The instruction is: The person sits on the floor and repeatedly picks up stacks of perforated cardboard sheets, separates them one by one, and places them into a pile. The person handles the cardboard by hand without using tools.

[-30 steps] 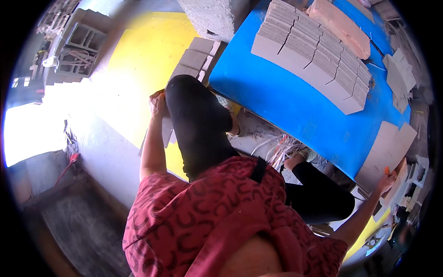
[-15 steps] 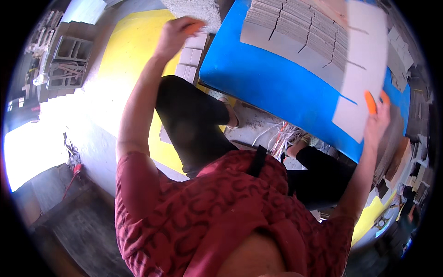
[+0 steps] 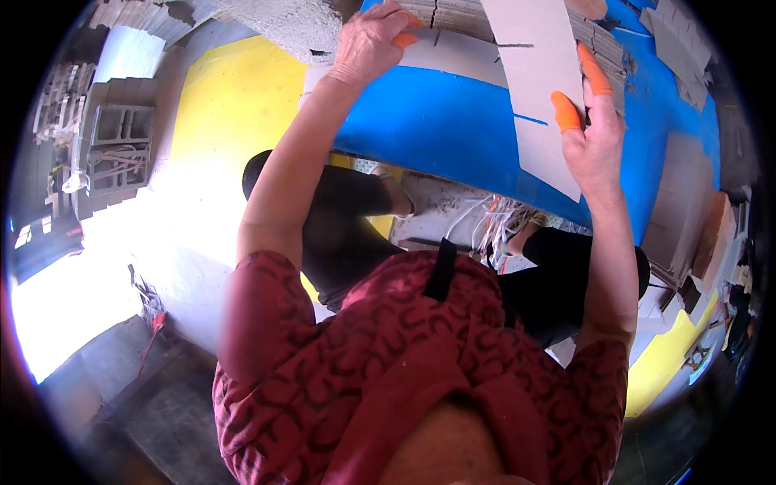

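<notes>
My right hand [image 3: 594,133], with orange finger covers on thumb and finger, grips a long grey slotted cardboard strip [image 3: 537,89] by its right edge. The strip hangs slantwise over a blue tabletop [image 3: 420,105]. My left hand [image 3: 376,40] is at the left end of a stack of slotted cardboard strips [image 3: 465,18]. Its orange-covered thumb and finger are bent in against the end of a cardboard strip [image 3: 457,55] there. The far fingertips of that hand are partly hidden. Part of the stack lies behind the held strip.
A yellow sheet [image 3: 222,113] lies to the left. Grey crates [image 3: 121,149] stand at the far left. Beneath the table is a tangle of pale straps [image 3: 495,230] near my feet. More cardboard pieces [image 3: 683,52] rest at the far right of the blue top.
My left hand has moved right, from above the yellow sheet to the stack's left end. The right hand has carried its strip leftward and farther away, across the stack.
</notes>
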Demonstrator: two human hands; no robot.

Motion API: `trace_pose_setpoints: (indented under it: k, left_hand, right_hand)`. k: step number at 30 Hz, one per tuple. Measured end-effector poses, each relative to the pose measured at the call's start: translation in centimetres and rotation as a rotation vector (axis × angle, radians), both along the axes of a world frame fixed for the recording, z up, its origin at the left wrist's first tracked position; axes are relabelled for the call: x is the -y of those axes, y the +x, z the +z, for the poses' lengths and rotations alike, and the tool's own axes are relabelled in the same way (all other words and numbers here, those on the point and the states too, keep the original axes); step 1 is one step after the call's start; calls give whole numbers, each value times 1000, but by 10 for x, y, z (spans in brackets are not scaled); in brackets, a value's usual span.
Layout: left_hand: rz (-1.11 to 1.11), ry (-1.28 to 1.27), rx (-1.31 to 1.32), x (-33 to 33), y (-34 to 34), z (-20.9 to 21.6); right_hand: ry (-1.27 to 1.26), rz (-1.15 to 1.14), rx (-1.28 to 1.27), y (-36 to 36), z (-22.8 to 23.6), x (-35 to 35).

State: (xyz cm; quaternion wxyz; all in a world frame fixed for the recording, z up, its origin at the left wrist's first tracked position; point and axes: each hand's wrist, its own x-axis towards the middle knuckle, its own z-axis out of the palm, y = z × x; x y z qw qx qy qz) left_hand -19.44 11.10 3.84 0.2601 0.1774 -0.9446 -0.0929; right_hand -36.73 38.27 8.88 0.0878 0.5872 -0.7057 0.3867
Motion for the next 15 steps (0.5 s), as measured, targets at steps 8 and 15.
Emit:
trace_pose_setpoints:
  k: [8,15]
  left_hand:
    - [-135,447,-114,-94,7,19]
    - [-325,349,-243,-119,11,12]
  right_hand:
    - [-110,22,-26,14,-3,-1]
    - [-203,72,-56,36,-12,12]
